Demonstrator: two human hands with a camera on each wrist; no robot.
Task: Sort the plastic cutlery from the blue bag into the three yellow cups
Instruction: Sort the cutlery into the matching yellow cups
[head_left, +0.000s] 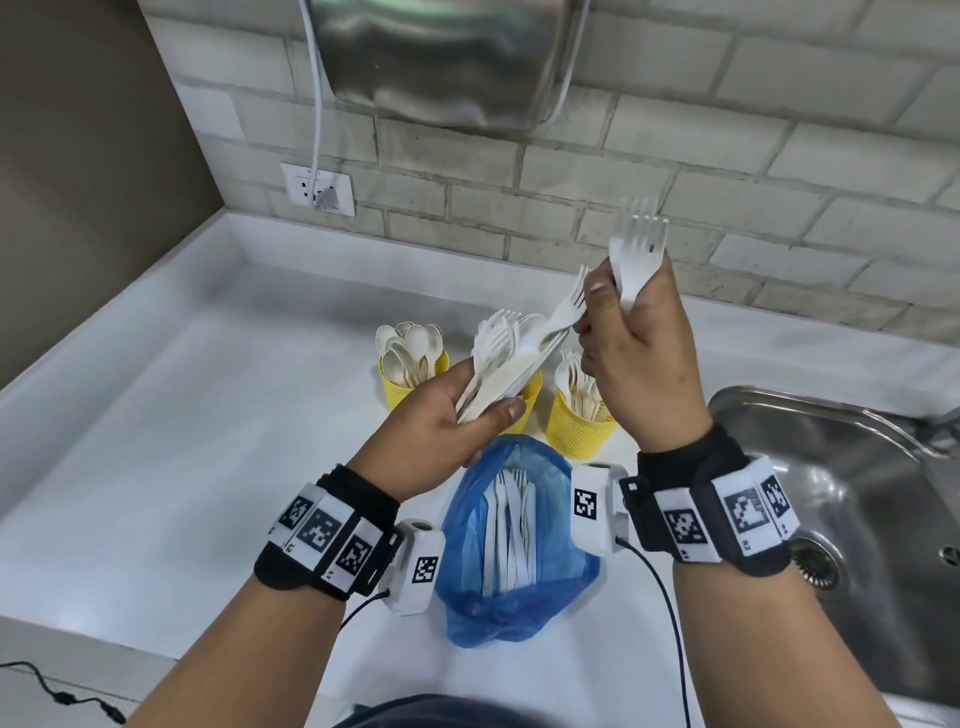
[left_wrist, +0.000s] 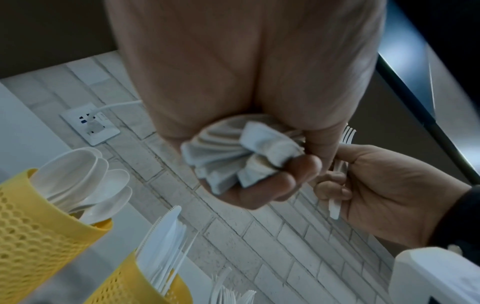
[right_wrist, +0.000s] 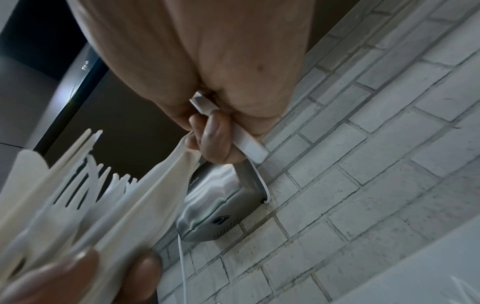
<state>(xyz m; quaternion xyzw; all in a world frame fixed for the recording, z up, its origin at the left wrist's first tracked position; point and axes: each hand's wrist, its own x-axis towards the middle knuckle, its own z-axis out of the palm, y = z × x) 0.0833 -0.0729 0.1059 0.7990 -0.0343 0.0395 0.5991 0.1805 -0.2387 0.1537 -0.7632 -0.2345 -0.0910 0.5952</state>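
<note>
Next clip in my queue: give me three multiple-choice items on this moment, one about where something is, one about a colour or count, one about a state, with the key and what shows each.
1. Where is the blue bag?
A. In the sink
B. On the counter in front of the yellow cups
C. Hanging on the wall

2. How many yellow cups are on the counter?
A. Three
B. One
C. Five

3. What is the left hand doing?
A. Lying flat on the counter
B. Hanging idle
C. Gripping a bundle of cutlery

Key: 1 B, the bag lies nearer the person than the cups. 2 A, a spoon cup, a middle cup partly behind the hand and a fork cup. 3 C, thumb and fingers wrap the handles.
</note>
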